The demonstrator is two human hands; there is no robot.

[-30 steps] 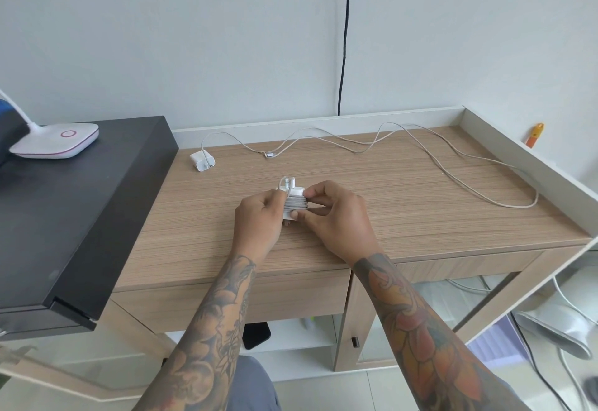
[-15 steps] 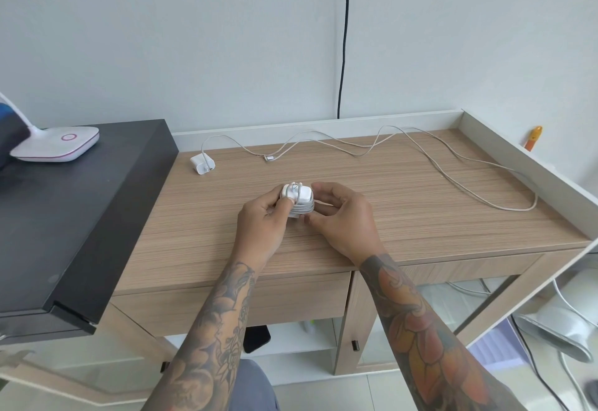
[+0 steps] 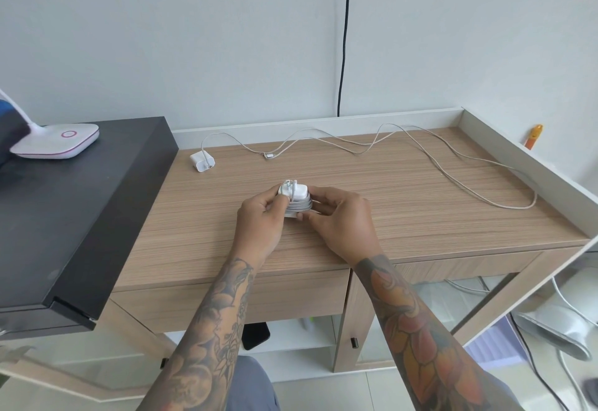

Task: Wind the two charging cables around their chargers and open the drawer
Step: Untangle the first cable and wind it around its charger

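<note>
**Operator A:** State the hand condition and the location of the work item.

**Operator B:** The left hand (image 3: pixel 259 216) and the right hand (image 3: pixel 339 219) both grip the first charger (image 3: pixel 296 195), held just above the desk (image 3: pixel 404 216) near its front middle. Its cable (image 3: pixel 299 207) is wound round the body in tight turns; the fingers of each hand curl against the bundle from opposite sides. The plug end appears tucked at the top, though that detail is too small to confirm.

**Operator A:** Which relation governs the next move?

**Operator B:** In judgement, the position of the second charger (image 3: pixel 202 162). It lies at the back left of the desk, beyond and to the left of the hands, so the left hand is the nearer one. Its loose cable (image 3: pixel 437 164) leaves the charger, runs along the rear edge to the right, then loops back toward the front right corner. The long axis of that run lies left to right across the desk, well apart from the hands.

**Operator A:** And the drawer?

**Operator B:** The drawer (image 3: pixel 291 300) sits closed under the desk front, directly below the forearms, toward the person.

**Operator A:** Any legible markings?

**Operator B:** None. No brand, label or text can be read on either charger. The white lamp base (image 3: pixel 61 138) on the black cabinet (image 3: pixel 81 216) shows only a pink ring.
</note>
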